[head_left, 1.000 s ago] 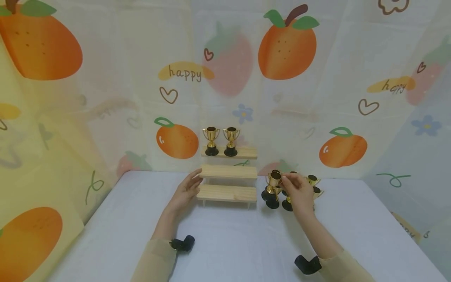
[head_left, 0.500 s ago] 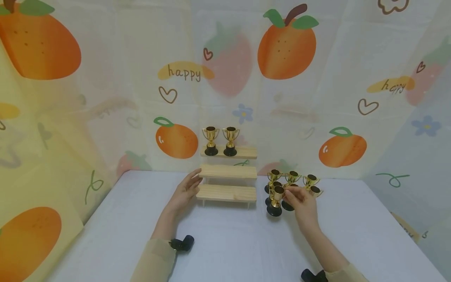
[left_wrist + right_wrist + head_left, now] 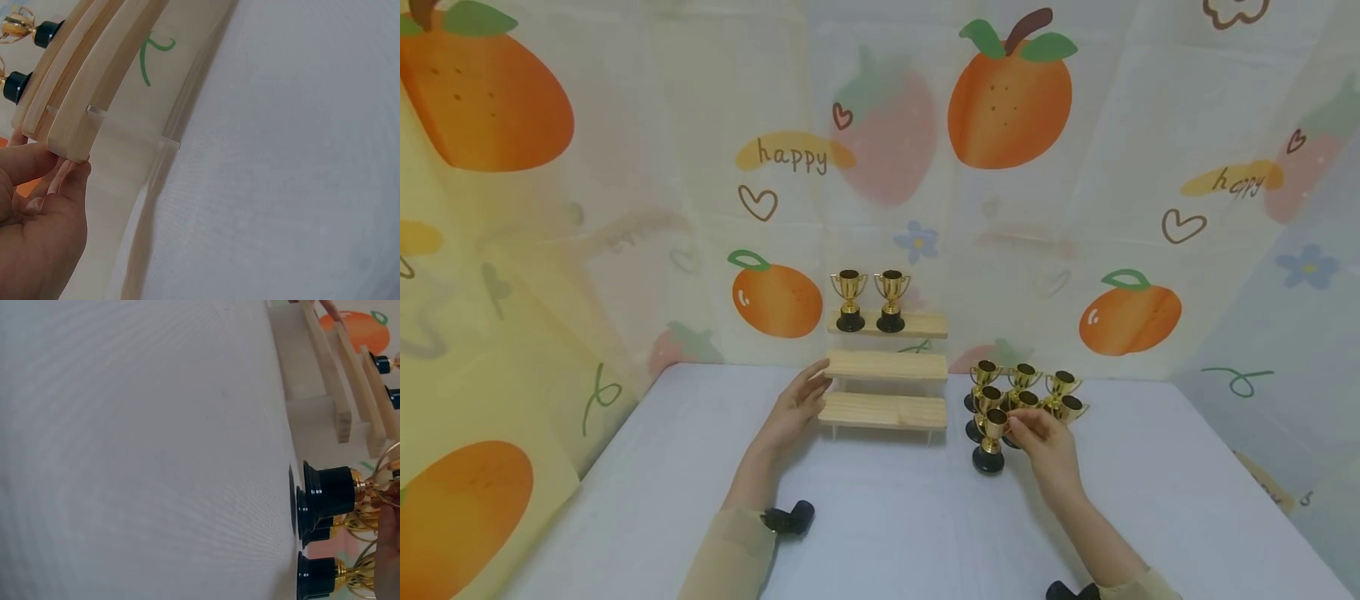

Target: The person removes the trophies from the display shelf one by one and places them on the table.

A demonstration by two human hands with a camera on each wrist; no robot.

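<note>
My right hand pinches a small gold trophy cup with a black base by its right handle. The trophy is upright, and in the right wrist view its base hangs slightly above the tabletop. Right behind it stand several similar trophies, partly covered by the hand. On the left, my left hand grips the left end of a three-tier wooden display shelf. The left wrist view has the thumb and fingers around the end of the lowest plank.
Two gold trophies stand on the left and middle of the shelf's top tier. The lower two tiers are bare wood. A white cloth covers the table; a fruit-printed curtain hangs close behind it.
My right hand has brought the trophy down and toward me, from among the group to just in front of it. The left hand stays at the shelf.
</note>
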